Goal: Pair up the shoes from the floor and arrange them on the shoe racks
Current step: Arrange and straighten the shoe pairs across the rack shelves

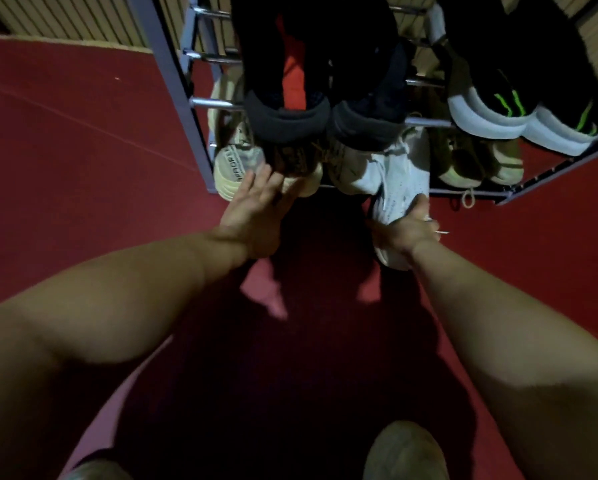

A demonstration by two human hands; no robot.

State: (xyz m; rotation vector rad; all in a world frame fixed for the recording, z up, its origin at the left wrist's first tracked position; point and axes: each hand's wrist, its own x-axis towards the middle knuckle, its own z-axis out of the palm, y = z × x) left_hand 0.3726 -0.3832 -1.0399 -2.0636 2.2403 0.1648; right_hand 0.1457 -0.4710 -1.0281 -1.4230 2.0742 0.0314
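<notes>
A metal shoe rack (176, 74) stands on the red floor in front of me. My right hand (406, 232) grips a white sneaker (399, 183) by its heel end, its toe pointing into the lower shelf beside another pale shoe (351, 173). With straight fingers, my left hand (259, 199) presses against the heel of a cream-soled shoe (302, 181) on the lower shelf. A grey-white sneaker (236, 168) sits at that shelf's left end.
On the upper shelf sit a black pair with a red tongue (292, 81) and a black pair with white soles and green marks (519, 109). A beige pair (477, 164) fills the lower right. My own shoe (405, 452) shows at the bottom edge.
</notes>
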